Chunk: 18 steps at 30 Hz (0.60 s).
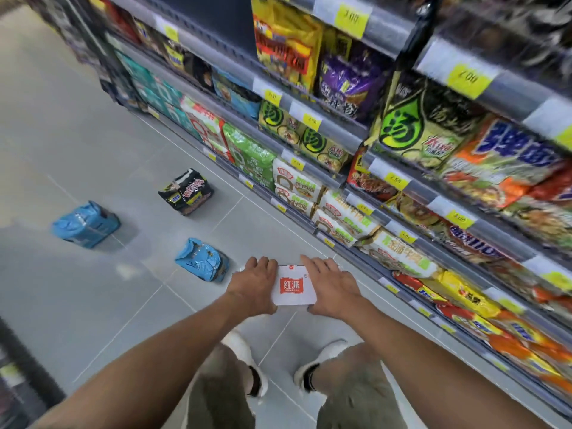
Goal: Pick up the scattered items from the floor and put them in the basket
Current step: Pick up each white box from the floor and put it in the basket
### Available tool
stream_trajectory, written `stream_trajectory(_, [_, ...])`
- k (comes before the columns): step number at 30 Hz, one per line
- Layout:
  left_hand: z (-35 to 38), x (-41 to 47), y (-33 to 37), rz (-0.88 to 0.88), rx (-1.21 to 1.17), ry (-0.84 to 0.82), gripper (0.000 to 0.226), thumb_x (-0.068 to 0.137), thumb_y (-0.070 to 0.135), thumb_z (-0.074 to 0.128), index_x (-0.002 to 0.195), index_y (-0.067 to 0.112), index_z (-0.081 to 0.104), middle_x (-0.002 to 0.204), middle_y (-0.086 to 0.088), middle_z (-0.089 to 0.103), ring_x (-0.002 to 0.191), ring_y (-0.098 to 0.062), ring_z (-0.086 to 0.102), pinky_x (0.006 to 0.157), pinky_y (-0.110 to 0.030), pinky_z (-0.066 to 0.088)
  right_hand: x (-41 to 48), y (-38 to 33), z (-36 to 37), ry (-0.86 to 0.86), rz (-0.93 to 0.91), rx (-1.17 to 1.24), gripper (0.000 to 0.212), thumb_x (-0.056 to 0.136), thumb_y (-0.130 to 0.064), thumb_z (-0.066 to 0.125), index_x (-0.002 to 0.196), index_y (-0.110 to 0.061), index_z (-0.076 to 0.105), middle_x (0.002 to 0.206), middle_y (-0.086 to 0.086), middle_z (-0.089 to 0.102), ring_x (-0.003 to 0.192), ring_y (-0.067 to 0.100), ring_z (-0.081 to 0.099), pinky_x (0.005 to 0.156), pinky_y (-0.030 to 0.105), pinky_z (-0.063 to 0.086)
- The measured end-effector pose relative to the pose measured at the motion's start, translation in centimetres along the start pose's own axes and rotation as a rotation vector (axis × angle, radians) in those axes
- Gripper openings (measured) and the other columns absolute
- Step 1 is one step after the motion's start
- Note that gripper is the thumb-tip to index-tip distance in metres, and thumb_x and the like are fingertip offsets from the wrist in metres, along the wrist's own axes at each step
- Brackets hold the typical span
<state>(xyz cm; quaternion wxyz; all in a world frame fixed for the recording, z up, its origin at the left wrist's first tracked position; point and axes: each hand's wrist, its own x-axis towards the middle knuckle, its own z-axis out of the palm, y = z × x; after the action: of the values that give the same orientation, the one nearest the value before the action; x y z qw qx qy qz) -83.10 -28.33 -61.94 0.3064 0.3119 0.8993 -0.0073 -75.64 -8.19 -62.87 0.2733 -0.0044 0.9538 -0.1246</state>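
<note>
Left hand: The left hand (252,284) gripped the left edge of the white pack (292,287), with its fingers curled over the far side.
Right hand: The right hand (332,286) held the right edge. Its fingers lay along the top and the thumb was tucked at the near corner.
White pack: It bore a red logo and sat between the two hands, ahead of the person's white shoes (244,354) and near the foot of the shelves (340,126). Whether it rested on the floor (93,134) or was already raised could not be told.
Left on the floor: The near blue pack (201,260) lay just left of the hands. The far blue pack (86,224) and the black pack (187,191) lay further out, each apart from the others.
Basket: None was in view, so its place could not be told.
Step in hand: This looked like the pick-up of the white pack, with the grasp made and the carry not yet done. At least three packs remained, so the task seemed early.
Next move calls for: The two-handed hold had to be kept level while the person turned to find the basket. The pack then had to be lowered in rather than dropped. The near blue pack seemed the handiest to take after that.
</note>
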Motion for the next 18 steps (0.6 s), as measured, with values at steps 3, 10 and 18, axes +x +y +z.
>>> stream_trajectory(3, [-5.7,-3.9,2.3,0.041,0.022,0.026,0.09,0.073,0.063,0.075,0.141,0.024,0.031,0.132,-0.001,0.05,0.113,-0.019,0.047,0.09,-0.04,0.054,-5.1,-0.5,-5.7,0.037,-0.034,0.021,0.108,0.07,-0.05,0.082,0.154,-0.026,0.018,0.151,-0.005,0.034,0.136,0.022,0.033,0.095,0.049,0.051])
stream_trajectory(10, [-14.2,-7.8,8.8,0.134,0.062,0.067,0.091,0.069,0.07,0.071,0.138,0.023,0.035,0.131,0.001,0.05,0.117,-0.021,0.047,0.091,-0.045,0.054,-13.5,2.3,-13.6,0.12,-0.038,0.018,0.096,0.071,-0.06,0.076,0.148,-0.026,0.029,0.144,-0.004,0.041,0.135,0.022,0.036,0.095,0.044,0.05])
stream_trajectory(18, [-19.4,-7.8,16.5,0.296,0.177,0.196,0.107,0.066,0.083,0.057,0.15,0.023,0.029,0.142,0.003,0.046,0.129,-0.023,0.044,0.089,-0.044,0.054,-20.2,7.9,-16.9,0.224,0.085,0.09,0.101,0.071,-0.06,0.077,0.152,-0.029,0.026,0.143,-0.004,0.042,0.133,0.022,0.037,0.089,0.044,0.051])
